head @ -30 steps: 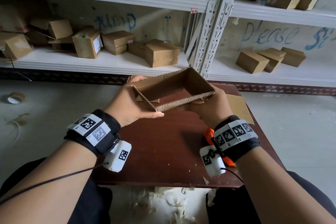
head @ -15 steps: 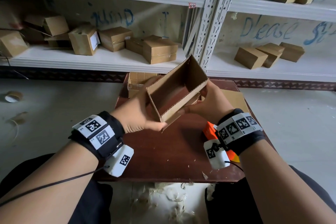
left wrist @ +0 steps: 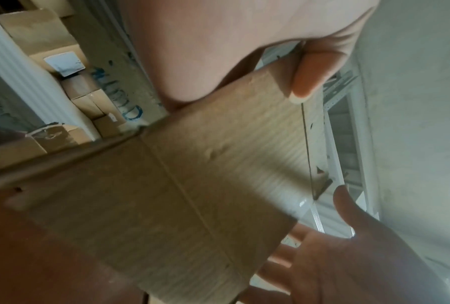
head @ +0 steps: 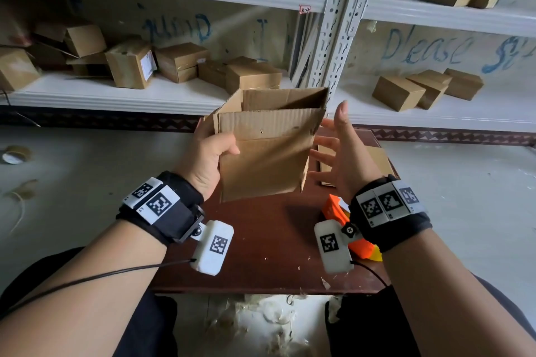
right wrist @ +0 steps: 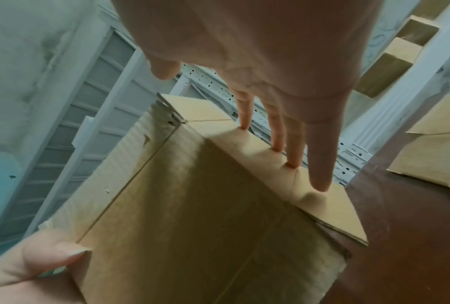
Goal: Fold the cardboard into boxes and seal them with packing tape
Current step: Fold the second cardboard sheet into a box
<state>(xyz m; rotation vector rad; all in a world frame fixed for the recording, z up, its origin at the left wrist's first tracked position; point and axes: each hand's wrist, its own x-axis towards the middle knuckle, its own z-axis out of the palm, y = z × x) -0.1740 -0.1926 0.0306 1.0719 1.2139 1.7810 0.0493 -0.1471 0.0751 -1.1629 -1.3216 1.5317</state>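
A brown cardboard box [head: 269,151] with both ends unsealed is held upright above the dark wooden table [head: 261,240], its open end up. My left hand [head: 213,151] grips its left edge, thumb on the near face [left wrist: 304,82]. My right hand [head: 333,151] is open beside the box's right side, fingers straight and spread; in the right wrist view its fingertips [right wrist: 293,162] touch the box's side panel [right wrist: 270,164]. An orange tape dispenser [head: 342,217] lies on the table under my right wrist.
Flat cardboard [head: 374,159] lies on the table behind my right hand. White metal shelves [head: 162,95] beyond hold several sealed boxes [head: 252,78], more on the right [head: 400,93]. A tape roll [head: 14,155] lies on the floor at left. Scraps litter the floor below the table.
The box has been turned from lying open-side-up to standing upright. My right hand has let go of it and opened beside it; my left hand keeps hold.
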